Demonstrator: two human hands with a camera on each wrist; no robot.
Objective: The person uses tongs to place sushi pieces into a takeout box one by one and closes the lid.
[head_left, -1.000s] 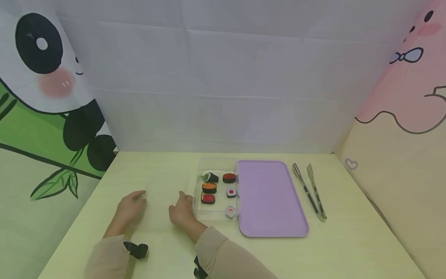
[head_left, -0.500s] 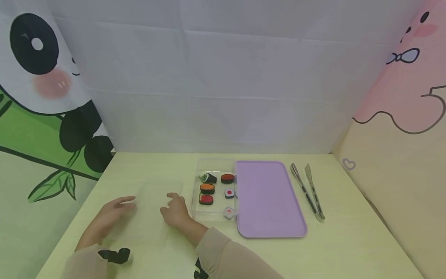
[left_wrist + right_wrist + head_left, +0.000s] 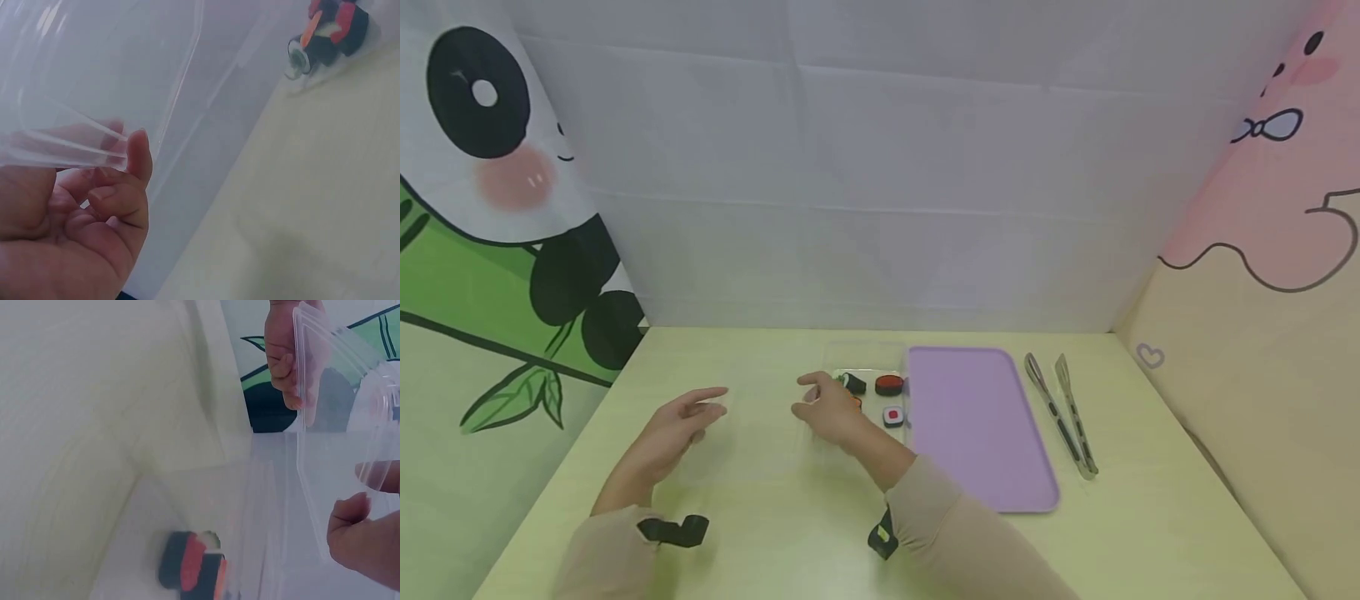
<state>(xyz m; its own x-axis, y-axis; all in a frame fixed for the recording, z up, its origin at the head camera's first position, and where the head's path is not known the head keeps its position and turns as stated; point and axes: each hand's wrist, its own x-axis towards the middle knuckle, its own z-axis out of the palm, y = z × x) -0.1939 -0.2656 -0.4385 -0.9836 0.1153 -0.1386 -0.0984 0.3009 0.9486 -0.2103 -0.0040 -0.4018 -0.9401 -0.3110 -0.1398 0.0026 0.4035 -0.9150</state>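
In the right wrist view, my two hands hold a clear plastic lid between them, raised off the table. My left hand grips one side of it, thumb and fingers on its edge in the left wrist view. At the opposite side, my right hand pinches the rim. This hand partly covers a clear box with several toy sushi pieces in it. A dark piece with a red top and a white roll with a red centre show beyond my fingers; other pieces are hidden.
A purple tray lies right beside the clear box. Metal tongs lie further right with their arms apart. White cloth hangs behind the pale yellow table, with cartoon-printed sheets on both sides.
Both hands first shifted left, then rose and came back right with the lid. My right hand now covers the left part of the sushi box. The tray and tongs have stayed put.
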